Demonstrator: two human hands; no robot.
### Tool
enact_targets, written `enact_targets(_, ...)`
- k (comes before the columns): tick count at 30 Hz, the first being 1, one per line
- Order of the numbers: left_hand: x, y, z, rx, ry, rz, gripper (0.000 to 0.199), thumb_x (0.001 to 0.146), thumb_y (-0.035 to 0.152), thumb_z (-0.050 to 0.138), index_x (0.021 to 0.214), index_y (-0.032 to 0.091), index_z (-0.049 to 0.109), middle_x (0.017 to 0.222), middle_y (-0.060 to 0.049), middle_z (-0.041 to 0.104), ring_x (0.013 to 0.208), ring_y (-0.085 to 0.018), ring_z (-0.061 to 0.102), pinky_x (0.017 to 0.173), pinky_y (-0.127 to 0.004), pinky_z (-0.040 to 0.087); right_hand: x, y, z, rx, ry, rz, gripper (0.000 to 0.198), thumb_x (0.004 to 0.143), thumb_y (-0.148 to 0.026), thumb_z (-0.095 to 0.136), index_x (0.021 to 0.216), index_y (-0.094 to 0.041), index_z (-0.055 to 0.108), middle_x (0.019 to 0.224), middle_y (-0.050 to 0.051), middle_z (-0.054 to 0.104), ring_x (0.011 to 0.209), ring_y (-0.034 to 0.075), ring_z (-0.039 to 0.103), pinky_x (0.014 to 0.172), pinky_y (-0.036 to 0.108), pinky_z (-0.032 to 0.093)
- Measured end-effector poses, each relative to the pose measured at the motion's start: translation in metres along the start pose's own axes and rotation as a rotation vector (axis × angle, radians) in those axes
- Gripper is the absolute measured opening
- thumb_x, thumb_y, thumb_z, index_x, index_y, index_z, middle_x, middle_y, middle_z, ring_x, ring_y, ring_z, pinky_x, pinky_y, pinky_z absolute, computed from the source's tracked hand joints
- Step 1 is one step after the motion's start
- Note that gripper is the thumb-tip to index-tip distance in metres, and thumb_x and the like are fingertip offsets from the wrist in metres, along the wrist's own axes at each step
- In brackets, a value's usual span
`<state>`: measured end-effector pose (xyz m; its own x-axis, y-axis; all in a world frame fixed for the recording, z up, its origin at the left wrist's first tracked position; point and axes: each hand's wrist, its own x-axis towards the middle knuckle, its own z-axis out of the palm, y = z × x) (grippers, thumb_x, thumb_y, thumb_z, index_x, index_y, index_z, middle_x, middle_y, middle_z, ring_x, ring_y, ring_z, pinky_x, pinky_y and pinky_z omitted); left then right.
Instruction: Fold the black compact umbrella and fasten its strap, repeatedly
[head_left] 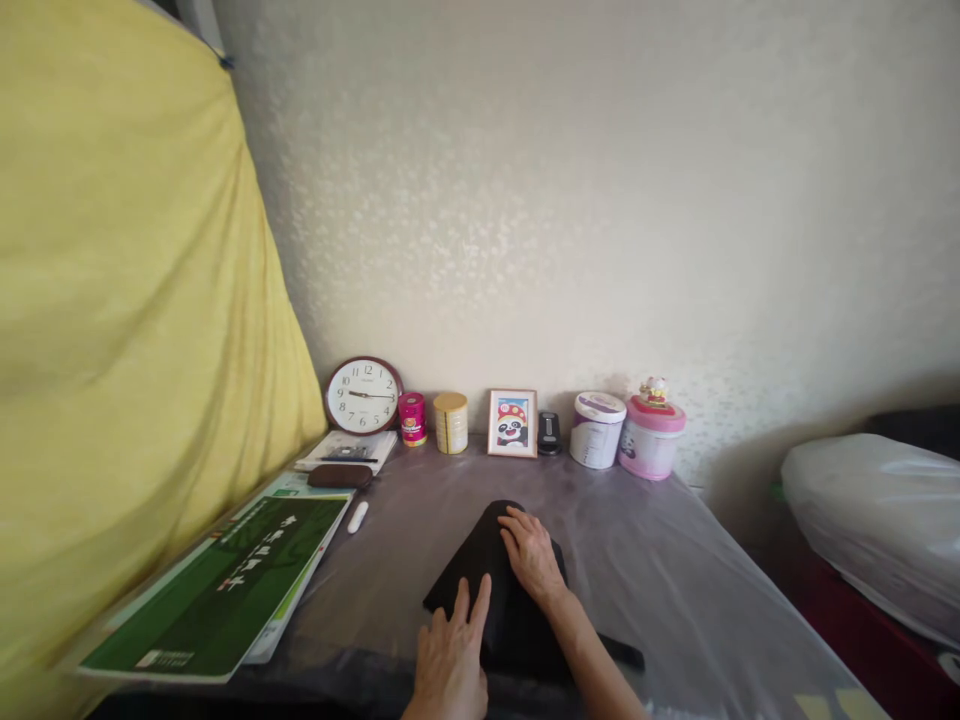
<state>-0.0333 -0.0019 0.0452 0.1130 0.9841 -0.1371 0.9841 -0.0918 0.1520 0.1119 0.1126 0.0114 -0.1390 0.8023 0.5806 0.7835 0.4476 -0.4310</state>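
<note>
A black cloth item [491, 560] lies on the table in front of me, partly folded, with a rounded far end and a pointed left corner. What kind of item it is I cannot tell. From under my right forearm a black strap-like strip [622, 652] sticks out to the right. My left hand [452, 645] is at the cloth's near left edge, two fingers stretched out and apart. Higher up, my right hand [531, 555] rests on the far part of the cloth with its fingers extended. My right forearm hides some of the cloth.
Left on the grey-covered table [390, 570] lie a green book [225, 590], a brown case [340, 476] and a small white object [358, 517]. Along the wall stand a clock [364, 396], a pink can [412, 420], a yellow-lidded tin [451, 424], a panda picture frame [513, 423] and two tubs [598, 430].
</note>
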Motion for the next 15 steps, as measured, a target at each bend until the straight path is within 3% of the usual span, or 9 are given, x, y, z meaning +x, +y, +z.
enact_targets(4,0.003,-0.012,0.002,-0.162,0.019,0.064,0.095,0.061,-0.005,0.043,0.141,0.029,0.005,0.147,-0.015,0.024,0.101,-0.023,0.061,0.084,-0.032,0.046,-0.004,0.027,-0.014,0.112,0.040,0.150,0.027,0.081,-0.024,0.044,0.092,-0.018,0.069,0.109,0.011,0.065,0.103,0.024,0.058,0.094,0.040,0.042)
enact_targets(7,0.001,-0.023,-0.007,-0.399,0.062,0.118,0.090,0.061,-0.001,0.044,0.142,0.026,0.013,0.137,-0.012,0.041,0.097,-0.019,0.062,0.081,-0.027,0.047,-0.012,0.047,-0.032,0.278,0.051,0.329,0.029,0.077,-0.034,0.046,0.084,-0.018,0.069,0.099,0.012,0.069,0.096,0.025,0.062,0.090,0.040,0.044)
enact_targets(9,-0.005,-0.031,-0.020,-0.666,-0.012,0.092,0.086,0.064,0.006,0.043,0.142,0.026,0.012,0.120,-0.009,0.056,0.074,-0.014,0.065,0.064,-0.024,0.049,-0.016,0.057,-0.044,0.416,0.076,0.458,0.032,0.074,-0.042,0.048,0.082,-0.019,0.069,0.092,0.011,0.070,0.091,0.026,0.063,0.085,0.039,0.046)
enact_targets(11,-0.014,-0.039,-0.036,-0.926,-0.138,0.058,0.084,0.068,0.015,0.042,0.142,0.025,0.004,0.087,-0.003,0.066,0.048,-0.012,0.057,0.043,-0.022,0.043,-0.019,0.062,-0.056,0.586,0.107,0.581,0.037,0.069,-0.049,0.053,0.082,-0.018,0.068,0.090,0.011,0.070,0.090,0.027,0.063,0.080,0.038,0.048)
enact_targets(13,-0.024,-0.047,-0.052,-1.091,-0.162,0.065,0.083,0.067,0.019,0.043,0.141,0.023,0.007,0.054,0.007,0.058,0.044,-0.013,0.053,0.040,-0.020,0.040,-0.022,0.060,-0.064,0.784,0.107,0.664,0.044,0.066,-0.055,0.057,0.085,-0.017,0.067,0.091,0.010,0.070,0.092,0.027,0.063,0.075,0.036,0.050)
enact_targets(15,-0.031,-0.053,-0.062,-1.211,-0.166,0.077,0.084,0.064,0.022,0.044,0.140,0.019,0.009,0.043,0.010,0.051,0.041,-0.013,0.050,0.039,-0.020,0.039,-0.026,0.052,-0.069,0.876,0.047,0.660,0.047,0.068,-0.056,0.059,0.088,-0.015,0.067,0.091,0.009,0.069,0.089,0.027,0.064,0.073,0.034,0.051)
